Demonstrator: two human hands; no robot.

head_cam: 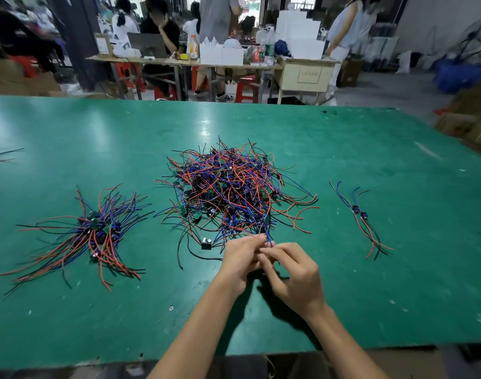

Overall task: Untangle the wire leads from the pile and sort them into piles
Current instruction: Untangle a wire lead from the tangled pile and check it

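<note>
Green table (343, 149), centre: large tangled pile (234, 190) of red, blue and black wire leads with small circuit boards; sorted pile (94, 233) to the left, small pile (362, 217) to the right, each well apart from the tangle. Left hand (240, 258) and right hand (294, 274) together at the tangle's near edge, fingers curled, pinching blue leads (266, 237) that run up into it. Background desk label (309, 75): writing too blurred to read.

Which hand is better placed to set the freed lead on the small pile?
Probably the right hand: the small pile lies on its side, while the left hand would have to cross over.
</note>
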